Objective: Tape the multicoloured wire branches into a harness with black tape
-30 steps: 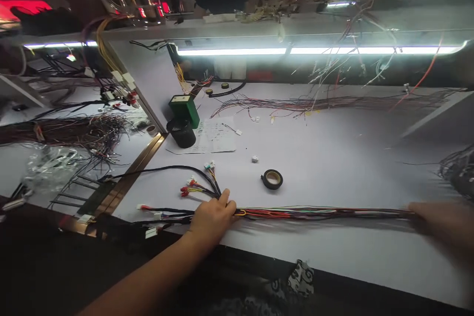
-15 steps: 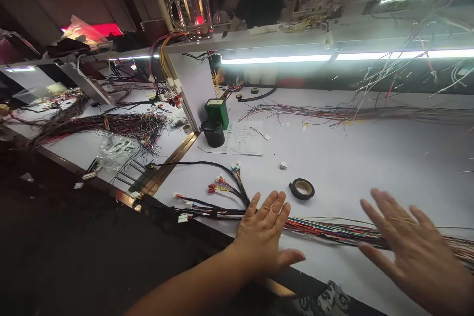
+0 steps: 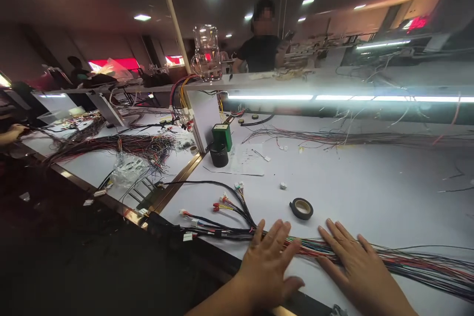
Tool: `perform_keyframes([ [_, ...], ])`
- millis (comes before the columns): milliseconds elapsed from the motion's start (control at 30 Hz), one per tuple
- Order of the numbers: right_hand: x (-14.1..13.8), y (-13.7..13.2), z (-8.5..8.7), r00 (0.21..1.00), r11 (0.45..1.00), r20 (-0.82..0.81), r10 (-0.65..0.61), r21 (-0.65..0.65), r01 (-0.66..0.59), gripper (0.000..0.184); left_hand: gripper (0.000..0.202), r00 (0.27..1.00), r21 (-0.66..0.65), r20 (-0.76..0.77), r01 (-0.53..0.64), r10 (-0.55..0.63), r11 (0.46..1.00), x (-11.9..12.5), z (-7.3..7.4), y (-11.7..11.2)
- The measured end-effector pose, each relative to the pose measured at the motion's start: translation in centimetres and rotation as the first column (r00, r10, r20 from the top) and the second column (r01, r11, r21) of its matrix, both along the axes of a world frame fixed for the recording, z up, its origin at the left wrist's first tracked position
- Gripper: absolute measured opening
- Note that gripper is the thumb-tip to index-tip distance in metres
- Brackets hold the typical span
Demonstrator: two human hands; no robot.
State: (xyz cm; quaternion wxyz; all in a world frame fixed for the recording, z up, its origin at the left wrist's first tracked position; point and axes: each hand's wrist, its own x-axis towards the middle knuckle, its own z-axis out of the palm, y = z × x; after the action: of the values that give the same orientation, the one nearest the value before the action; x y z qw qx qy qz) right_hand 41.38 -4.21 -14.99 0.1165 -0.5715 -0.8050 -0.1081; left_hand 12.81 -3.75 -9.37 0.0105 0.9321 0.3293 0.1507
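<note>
A wire harness [image 3: 311,248] of many coloured strands runs along the front of the white table. At its left end, taped black branches fan out to white and red connectors [image 3: 218,206]. My left hand [image 3: 268,259] is over the harness near where it branches, fingers spread. Further right, my right hand [image 3: 350,254] lies flat across the loose wires with its fingers stretched out. Neither hand grips anything. Just beyond the hands sits a roll of black tape [image 3: 301,208]. Whether the left palm presses on the wires is hidden.
A small white connector [image 3: 283,185], a printed sheet [image 3: 249,159], a black mesh cup [image 3: 219,156] and a green box [image 3: 222,136] lie farther back. More wires [image 3: 148,145] cover the left table. A glass jug [image 3: 207,61] stands on the shelf; a person [image 3: 261,44] is behind it.
My right hand has moved left and down onto the wires, closer to my left hand. My left hand stays near the branching point. The view has tilted up.
</note>
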Motion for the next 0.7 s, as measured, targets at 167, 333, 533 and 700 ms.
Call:
perform_keyframes([
  [167,-0.9,-1.2,1.5,0.989,0.981,-0.131,0.067,0.192,-0.041,0.063,0.032,0.935,0.469,-0.029,0.325,-0.354,0.821,-1.1,-3.1,-2.5],
  [333,-2.8,-4.0,2.7,0.938,0.940,-0.137,0.319,0.169,-0.295,0.041,0.015,0.941,0.415,0.171,0.202,-0.294,0.887,-2.5,-5.2,-5.1],
  [533,-3.9,-6.2,1.8,0.934,0.959,-0.222,0.281,0.084,-0.269,0.027,0.016,0.949,0.052,0.314,0.019,-0.034,0.998,-3.6,-4.2,-7.8],
  [700,-3.7,-6.0,1.5,0.933,0.969,-0.260,0.247,0.055,-0.241,0.028,0.020,0.957,-0.053,0.289,0.032,-0.016,0.998,-4.0,-3.5,-8.3],
])
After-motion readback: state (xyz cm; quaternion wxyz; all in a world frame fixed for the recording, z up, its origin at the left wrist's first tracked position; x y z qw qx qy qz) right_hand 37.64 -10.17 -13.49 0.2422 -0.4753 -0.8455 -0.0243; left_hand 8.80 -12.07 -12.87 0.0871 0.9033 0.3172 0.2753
